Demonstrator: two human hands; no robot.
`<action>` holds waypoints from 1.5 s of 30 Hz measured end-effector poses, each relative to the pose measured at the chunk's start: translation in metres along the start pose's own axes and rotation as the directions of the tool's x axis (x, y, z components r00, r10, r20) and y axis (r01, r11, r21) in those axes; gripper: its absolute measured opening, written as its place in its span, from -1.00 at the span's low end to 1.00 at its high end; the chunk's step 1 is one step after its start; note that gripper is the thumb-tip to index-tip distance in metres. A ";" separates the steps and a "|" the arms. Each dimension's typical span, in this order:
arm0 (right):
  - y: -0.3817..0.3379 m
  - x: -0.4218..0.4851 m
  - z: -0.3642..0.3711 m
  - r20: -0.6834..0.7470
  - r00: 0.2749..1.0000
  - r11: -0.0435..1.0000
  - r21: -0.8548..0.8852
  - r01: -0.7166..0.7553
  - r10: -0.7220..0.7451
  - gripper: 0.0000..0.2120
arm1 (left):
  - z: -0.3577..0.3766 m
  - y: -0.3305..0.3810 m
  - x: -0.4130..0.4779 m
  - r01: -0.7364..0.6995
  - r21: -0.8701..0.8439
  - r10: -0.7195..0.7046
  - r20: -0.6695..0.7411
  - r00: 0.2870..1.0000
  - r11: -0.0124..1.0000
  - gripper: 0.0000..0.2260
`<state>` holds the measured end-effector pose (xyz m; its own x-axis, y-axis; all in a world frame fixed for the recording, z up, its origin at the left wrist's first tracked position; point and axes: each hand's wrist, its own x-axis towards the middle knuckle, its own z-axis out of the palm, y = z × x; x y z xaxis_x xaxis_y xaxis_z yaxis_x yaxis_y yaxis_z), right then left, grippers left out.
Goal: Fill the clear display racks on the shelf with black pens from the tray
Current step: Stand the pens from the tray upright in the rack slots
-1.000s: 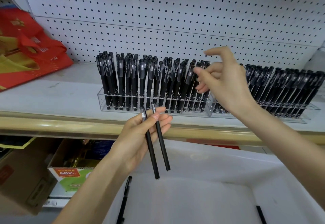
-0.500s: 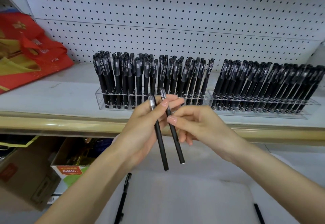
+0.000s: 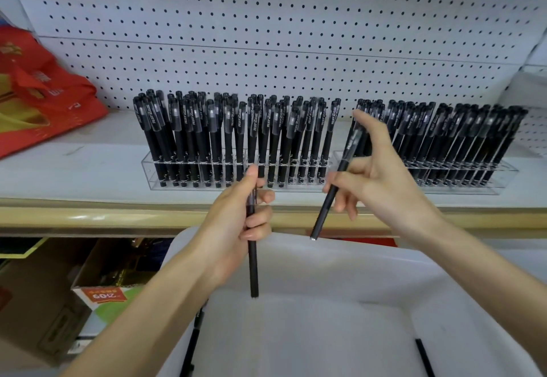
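Right hand's pen nearest the gap between the racks

The right hand (image 3: 381,181) pinches a tilted pen (image 3: 337,181), cap up-frame, just below the left rack (image 3: 207,169)'s right end. The left hand (image 3: 236,222), lower, grips another pen (image 3: 253,261) upright over the tray (image 3: 325,258).

The left hand (image 3: 236,222) is closed around one upright pen (image 3: 253,258). The right hand (image 3: 381,181) is raised, another pen (image 3: 334,190) pinched, tilted.

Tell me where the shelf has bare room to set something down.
Free: the shelf between the red bag and the left rack, and the strip ahead of the racks. Crowded: both racks, left and right rack, packed with pens.
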<state>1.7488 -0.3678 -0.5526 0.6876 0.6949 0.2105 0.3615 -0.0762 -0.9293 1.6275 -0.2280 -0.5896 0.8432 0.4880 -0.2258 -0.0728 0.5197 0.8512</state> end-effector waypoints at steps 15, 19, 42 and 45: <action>0.000 0.019 -0.007 0.022 0.989 0.983 -0.110 0.148 -0.147 -0.58 | 0.002 0.000 -0.003 -0.195 0.134 0.196 0.008 0.981 0.972 -0.97; -0.004 0.022 -0.007 -0.048 0.993 0.994 -0.008 0.108 -0.108 -0.64 | -0.002 -0.001 -0.003 -0.194 0.092 0.190 0.045 0.981 0.977 -0.93; -0.021 0.050 0.005 -0.162 0.883 0.874 -0.301 0.381 -0.440 -0.75 | -0.005 0.028 -0.009 -0.282 0.105 0.284 -0.001 0.959 0.954 -0.66; -0.021 0.053 0.009 -0.175 0.866 0.865 -0.290 0.409 -0.468 -0.74 | -0.007 0.033 -0.009 -0.297 0.155 0.300 0.002 0.954 0.942 -0.68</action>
<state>1.7718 -0.3232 -0.5245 0.5364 0.5123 0.6707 0.7769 0.0107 -0.6296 1.6140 -0.2105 -0.5625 0.7836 0.6199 0.0415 -0.2368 0.2362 0.9424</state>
